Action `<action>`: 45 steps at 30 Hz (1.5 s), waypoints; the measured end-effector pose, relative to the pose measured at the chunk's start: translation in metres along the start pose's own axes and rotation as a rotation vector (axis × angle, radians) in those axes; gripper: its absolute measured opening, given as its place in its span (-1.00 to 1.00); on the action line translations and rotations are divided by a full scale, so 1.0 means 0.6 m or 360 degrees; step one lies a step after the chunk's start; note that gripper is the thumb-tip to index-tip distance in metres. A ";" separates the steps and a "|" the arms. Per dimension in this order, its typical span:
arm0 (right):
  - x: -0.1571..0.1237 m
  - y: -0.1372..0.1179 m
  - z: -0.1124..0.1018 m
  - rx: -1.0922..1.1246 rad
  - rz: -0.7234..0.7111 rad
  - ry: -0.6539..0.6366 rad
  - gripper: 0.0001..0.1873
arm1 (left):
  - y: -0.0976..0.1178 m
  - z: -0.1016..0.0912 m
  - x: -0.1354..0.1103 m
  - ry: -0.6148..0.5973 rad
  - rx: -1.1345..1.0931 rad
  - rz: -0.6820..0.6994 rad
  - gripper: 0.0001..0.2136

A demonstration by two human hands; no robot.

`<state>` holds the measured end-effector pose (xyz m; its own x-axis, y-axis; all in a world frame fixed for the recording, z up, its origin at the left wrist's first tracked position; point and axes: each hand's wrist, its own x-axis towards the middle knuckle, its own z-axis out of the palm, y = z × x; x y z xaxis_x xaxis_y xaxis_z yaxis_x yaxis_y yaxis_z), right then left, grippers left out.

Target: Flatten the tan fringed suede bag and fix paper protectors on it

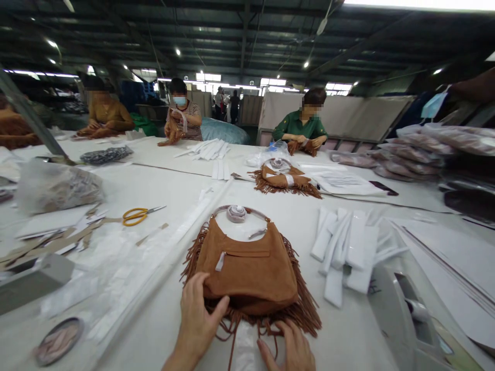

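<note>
A brown suede handbag (247,268) with long fringe lies flat on the white table in front of me, its strap end away from me. A zip with a pale-wrapped puller crosses its face, and wrapping covers part of the strap. My left hand (201,317) is at the bag's lower left corner, thumb and fingers apart, the fingertips against the suede. Below the bottom edge, my right hand (289,348) is open beside the hanging fringe, its fingertips close to the strands. Between my hands lies a whitish translucent strip (244,345).
White foam strips (344,247) and a grey tape dispenser (406,314) stand right. Yellow-handled scissors (135,216), cardboard scraps and a plastic bag (58,188) lie left. Another fringed bag (284,178) lies ahead. Several people work across the table; wrapped bags (421,149) are stacked far right.
</note>
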<state>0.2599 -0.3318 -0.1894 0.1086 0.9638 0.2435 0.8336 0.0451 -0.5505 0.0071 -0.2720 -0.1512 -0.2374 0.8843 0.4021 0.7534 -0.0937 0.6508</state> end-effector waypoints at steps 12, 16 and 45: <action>0.058 -0.029 0.044 -0.0724 -0.0213 0.0151 -0.51 | -0.024 0.043 -0.098 -0.0114 0.0305 0.0313 -0.32; 0.068 -0.007 0.045 -0.0601 -0.0321 0.0058 -0.70 | -0.043 0.053 -0.097 -0.0137 0.0201 0.0336 -0.37; 0.019 0.038 -0.076 -0.0055 -0.0703 0.0137 -0.64 | -0.055 0.001 -0.137 -0.0015 0.0212 0.0460 -0.51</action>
<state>0.3048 -0.3316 -0.1626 -0.2181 0.8285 0.5157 0.8275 0.4371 -0.3523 0.0020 -0.3415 -0.2061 0.0035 0.8340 0.5518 0.8627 -0.2816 0.4201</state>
